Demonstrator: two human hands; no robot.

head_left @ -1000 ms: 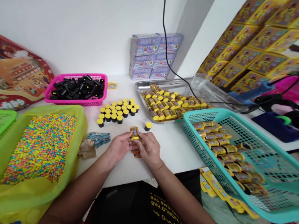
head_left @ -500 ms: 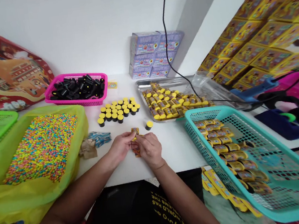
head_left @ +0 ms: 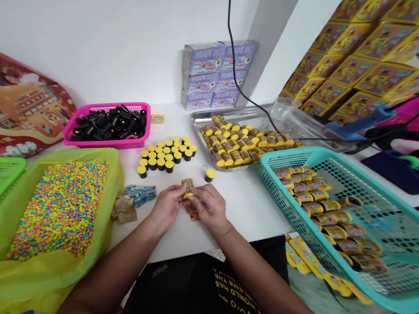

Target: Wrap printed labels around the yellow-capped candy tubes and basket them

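1. You are holding one printed yellow-and-orange wrapper [head_left: 188, 187] upright between your left hand [head_left: 168, 207] and right hand [head_left: 210, 209], just above the white table [head_left: 250, 213]. You cannot tell from this view whether anything sits inside it.
2. Both of your hands are closing on the wrapper from either side, and its lower end is hanging below them. This pinch appears to be keeping it steady where you can see it.
3. One black tube with a yellow cap [head_left: 209, 175] is standing alone just beyond your right hand, apart from a block of matching capped tubes [head_left: 165, 152]. The block numbers roughly thirty, and their standing close together seems to keep them within easy reach.
4. Farther ahead, a pink plastic basket [head_left: 145, 129] is holding a heap of black tubes [head_left: 108, 124], too many to count.
5. On your right, a steel tray [head_left: 204, 117] is holding a pile of wrapped tubes [head_left: 242, 145], and a teal plastic basket [head_left: 289, 153] is holding two rows of similar tubes [head_left: 315, 208].
6. On your left, a yellow-green plastic bag [head_left: 112, 189] is holding countless multicoloured candy beads [head_left: 61, 208], while six purple boxes [head_left: 214, 75] are stacking up against the wall.
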